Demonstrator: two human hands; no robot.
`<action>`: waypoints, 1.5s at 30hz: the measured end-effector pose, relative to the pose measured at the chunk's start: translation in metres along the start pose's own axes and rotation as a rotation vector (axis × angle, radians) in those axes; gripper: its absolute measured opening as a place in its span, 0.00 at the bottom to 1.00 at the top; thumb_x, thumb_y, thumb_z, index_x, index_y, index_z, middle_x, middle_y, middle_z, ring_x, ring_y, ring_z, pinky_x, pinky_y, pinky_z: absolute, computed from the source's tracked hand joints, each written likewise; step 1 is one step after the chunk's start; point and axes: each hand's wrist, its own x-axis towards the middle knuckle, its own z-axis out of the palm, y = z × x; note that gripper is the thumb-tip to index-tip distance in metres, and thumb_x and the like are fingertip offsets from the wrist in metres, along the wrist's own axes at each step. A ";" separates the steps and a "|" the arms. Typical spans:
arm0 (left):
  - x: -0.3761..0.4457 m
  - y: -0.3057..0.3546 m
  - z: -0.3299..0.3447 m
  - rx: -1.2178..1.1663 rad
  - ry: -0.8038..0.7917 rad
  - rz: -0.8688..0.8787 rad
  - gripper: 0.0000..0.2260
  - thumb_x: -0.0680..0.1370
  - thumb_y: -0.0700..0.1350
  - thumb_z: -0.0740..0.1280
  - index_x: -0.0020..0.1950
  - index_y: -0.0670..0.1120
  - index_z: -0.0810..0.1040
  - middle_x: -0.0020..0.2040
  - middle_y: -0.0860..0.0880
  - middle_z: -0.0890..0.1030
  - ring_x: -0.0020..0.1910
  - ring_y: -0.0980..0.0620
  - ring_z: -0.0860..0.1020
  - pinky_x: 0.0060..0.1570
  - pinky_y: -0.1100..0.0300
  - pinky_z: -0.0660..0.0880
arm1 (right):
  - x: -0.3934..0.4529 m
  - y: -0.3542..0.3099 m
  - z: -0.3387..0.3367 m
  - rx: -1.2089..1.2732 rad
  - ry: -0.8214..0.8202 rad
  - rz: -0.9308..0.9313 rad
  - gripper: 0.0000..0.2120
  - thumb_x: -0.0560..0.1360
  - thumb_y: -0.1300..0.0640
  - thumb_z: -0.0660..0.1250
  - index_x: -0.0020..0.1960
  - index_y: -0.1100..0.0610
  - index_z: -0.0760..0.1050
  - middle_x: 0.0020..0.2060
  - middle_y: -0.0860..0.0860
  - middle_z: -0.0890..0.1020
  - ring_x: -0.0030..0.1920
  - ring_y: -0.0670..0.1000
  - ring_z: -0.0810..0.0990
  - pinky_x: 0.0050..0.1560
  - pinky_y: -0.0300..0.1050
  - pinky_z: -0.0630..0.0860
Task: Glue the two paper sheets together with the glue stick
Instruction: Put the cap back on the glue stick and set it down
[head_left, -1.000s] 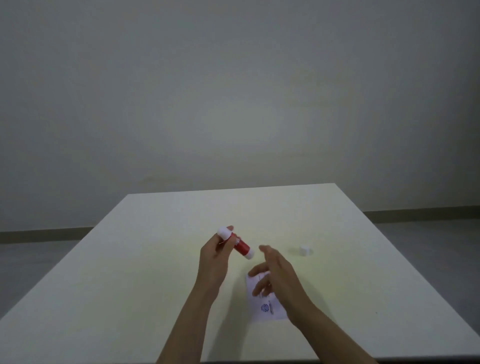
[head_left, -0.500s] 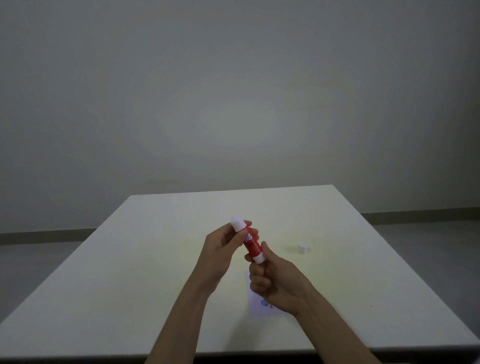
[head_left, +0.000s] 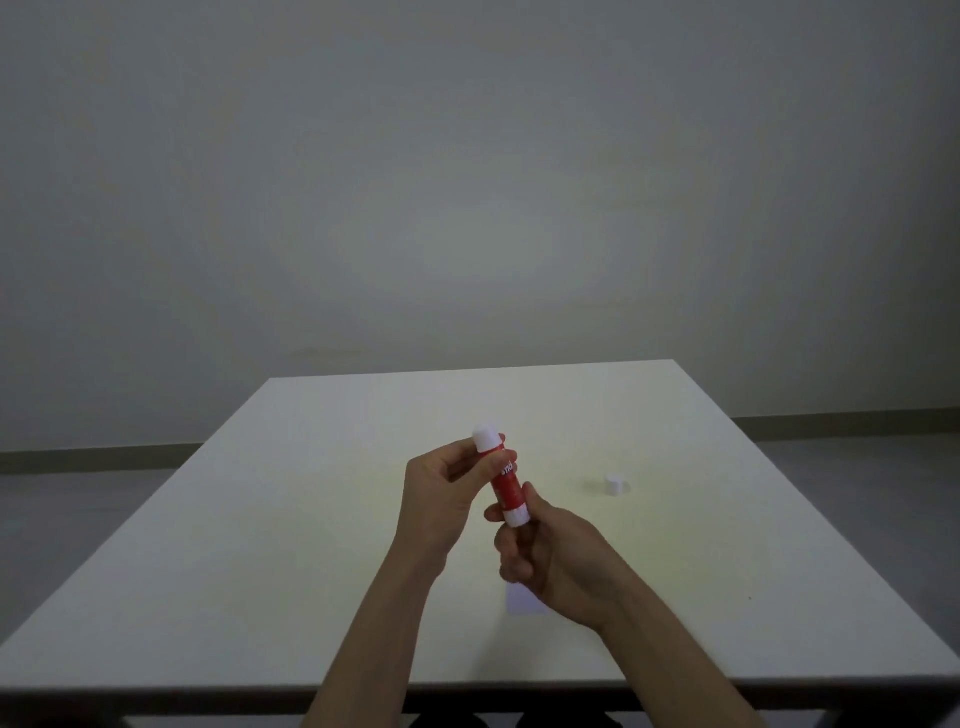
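Observation:
A red glue stick with white ends is held nearly upright above the table, tilted a little left at the top. My left hand grips its upper part just below the white top end. My right hand pinches its white bottom end between thumb and fingers. Under my right hand a small white paper sheet lies flat on the table; only its left corner shows, and I cannot tell whether a second sheet lies with it.
A small white cap stands on the white table to the right of my hands. The table's near edge runs just below my forearms. A plain wall stands behind the far edge.
My right hand rose from the paper and closed on the glue stick's bottom end. The stick turned from slanted to nearly upright and both hands lifted slightly.

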 end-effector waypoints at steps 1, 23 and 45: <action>-0.001 0.002 0.000 -0.002 0.001 0.006 0.05 0.70 0.43 0.72 0.40 0.54 0.85 0.42 0.53 0.87 0.44 0.55 0.85 0.41 0.71 0.76 | 0.000 0.000 0.000 0.071 0.000 0.008 0.20 0.80 0.49 0.54 0.48 0.64 0.75 0.25 0.53 0.75 0.24 0.49 0.70 0.28 0.39 0.70; -0.007 -0.012 0.011 0.015 0.106 0.023 0.06 0.70 0.43 0.73 0.42 0.54 0.84 0.39 0.61 0.86 0.44 0.62 0.83 0.40 0.78 0.74 | 0.013 0.032 -0.010 -0.968 0.634 -0.856 0.10 0.68 0.60 0.74 0.44 0.54 0.73 0.36 0.46 0.81 0.34 0.43 0.79 0.38 0.23 0.71; -0.017 -0.035 -0.021 0.445 0.118 0.031 0.14 0.74 0.44 0.69 0.52 0.63 0.77 0.45 0.60 0.81 0.43 0.68 0.77 0.42 0.77 0.71 | 0.042 -0.040 -0.098 -1.178 0.446 -0.383 0.10 0.72 0.63 0.69 0.53 0.57 0.78 0.46 0.58 0.83 0.38 0.50 0.82 0.39 0.34 0.75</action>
